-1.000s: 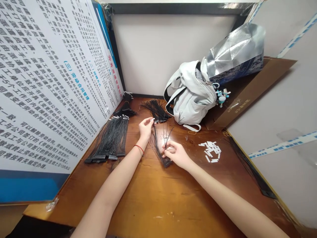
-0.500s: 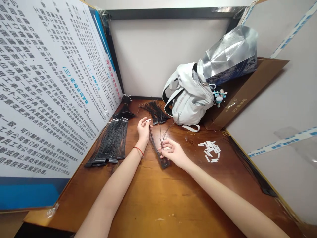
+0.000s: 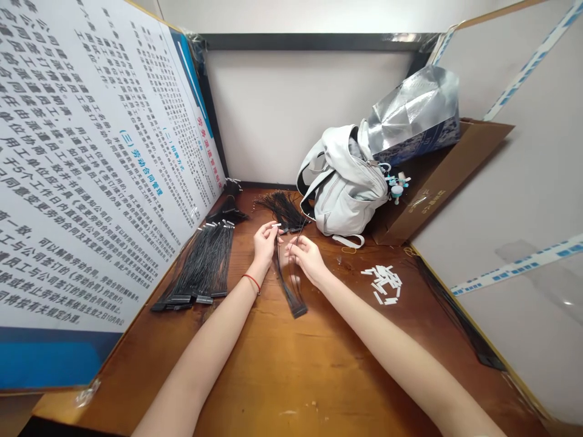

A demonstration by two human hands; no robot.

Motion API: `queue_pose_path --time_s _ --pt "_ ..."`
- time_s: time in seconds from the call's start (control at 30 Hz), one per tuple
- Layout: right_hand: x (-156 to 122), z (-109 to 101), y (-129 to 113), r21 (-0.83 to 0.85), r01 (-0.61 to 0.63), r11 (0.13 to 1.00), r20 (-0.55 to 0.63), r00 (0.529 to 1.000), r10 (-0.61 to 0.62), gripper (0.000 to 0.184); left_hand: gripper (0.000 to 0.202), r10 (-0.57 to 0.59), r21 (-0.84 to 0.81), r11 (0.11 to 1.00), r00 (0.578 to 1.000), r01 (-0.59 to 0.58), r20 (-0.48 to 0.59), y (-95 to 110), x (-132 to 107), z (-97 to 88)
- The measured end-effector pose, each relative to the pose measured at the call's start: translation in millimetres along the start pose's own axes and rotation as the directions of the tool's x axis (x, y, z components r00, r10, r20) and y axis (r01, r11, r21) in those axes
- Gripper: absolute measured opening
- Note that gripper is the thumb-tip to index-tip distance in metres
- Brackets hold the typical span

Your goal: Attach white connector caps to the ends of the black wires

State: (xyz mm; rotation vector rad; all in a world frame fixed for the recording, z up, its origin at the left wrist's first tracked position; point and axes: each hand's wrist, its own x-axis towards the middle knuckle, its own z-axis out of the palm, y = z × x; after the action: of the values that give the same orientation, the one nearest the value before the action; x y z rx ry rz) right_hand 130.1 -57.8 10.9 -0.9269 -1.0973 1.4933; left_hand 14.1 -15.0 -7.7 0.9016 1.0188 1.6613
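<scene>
Pinched between my left thumb and fingers is a small white connector (image 3: 276, 225), with black wires running down from it. My left hand (image 3: 265, 244) is closed on it above the middle of the table. The wires belong to a wire harness (image 3: 285, 290) that ends in a black connector (image 3: 299, 311) lying nearer to me. Close by on the right, my right hand (image 3: 308, 258) is closed on loose thin black wires of the same harness; their tips stick up past the fingers. The exact grip of the right fingertips is hard to make out.
Left stands a row of black wire harnesses (image 3: 204, 261) with white ends. Behind my hands lies a bundle of black wires (image 3: 283, 209). White connectors (image 3: 384, 281) are scattered at right. A white backpack (image 3: 348, 188) and a brown box (image 3: 437, 188) stand behind. Panels (image 3: 314, 115) enclose the table.
My right hand has moved up along the wires and closer to my left hand. The left hand still pinches the white connector. The whole view has shifted slightly.
</scene>
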Motion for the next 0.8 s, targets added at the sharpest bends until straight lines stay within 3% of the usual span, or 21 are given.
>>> queue_pose_path --time_s 0.13,0.23,0.37,0.57,0.8 --pt "35.4 6.0 -0.3 0.069 0.017 0.997 -0.033 0.999 -0.015 0.035 0.035 0.019 -0.002 1.000 1.000 -0.019 0.013 -4.0 2.6 -0.6" --pt "50.3 6.2 6.2 -0.039 0.107 0.993 -0.123 0.986 -0.112 0.034 0.039 0.049 0.002 0.999 0.998 -0.049 0.032 -6.5 4.4 -0.8" --pt "51.5 3.1 17.4 -0.149 0.176 0.973 -0.154 0.968 -0.198 0.032 0.046 0.083 0.050 0.995 0.996 -0.084 0.036 -8.0 5.1 -1.0" --pt "44.5 0.5 21.5 -0.130 0.192 0.973 -0.124 0.970 -0.208 0.030 0.045 0.034 0.026 0.999 0.997 -0.036 0.072 -9.9 6.2 -3.7" --pt "52.2 -6.0 18.8 0.075 0.132 0.988 -0.217 0.970 -0.113 0.034 0.047 0.023 0.030 0.999 0.996 -0.026 0.085 -7.7 4.4 -4.4"
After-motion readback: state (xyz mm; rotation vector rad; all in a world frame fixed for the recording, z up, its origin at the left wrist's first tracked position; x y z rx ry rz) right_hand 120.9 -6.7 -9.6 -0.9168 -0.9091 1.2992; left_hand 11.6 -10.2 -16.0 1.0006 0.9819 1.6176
